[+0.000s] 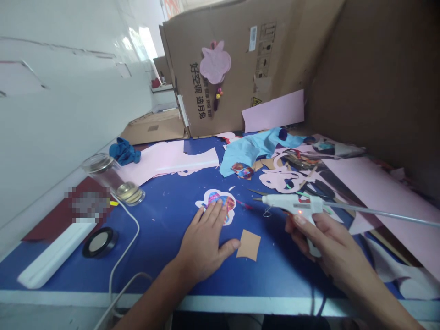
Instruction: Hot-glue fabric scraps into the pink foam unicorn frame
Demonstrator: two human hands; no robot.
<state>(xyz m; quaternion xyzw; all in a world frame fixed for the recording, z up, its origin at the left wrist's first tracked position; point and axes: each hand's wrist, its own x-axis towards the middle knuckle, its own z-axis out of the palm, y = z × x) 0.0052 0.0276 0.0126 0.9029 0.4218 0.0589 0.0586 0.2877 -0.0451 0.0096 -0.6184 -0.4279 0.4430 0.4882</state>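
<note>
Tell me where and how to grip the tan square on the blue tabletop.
Pinch the tan square by its right edge, likely best from the right: it lies flat, that edge is uncovered, and the left hand has its thumb at the left edge.

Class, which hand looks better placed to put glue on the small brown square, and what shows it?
Probably the right hand: it holds the glue gun, whose indicator light glows, near the brown square. The left hand holds no tool and rests on the cloud-shaped cutout.
</note>
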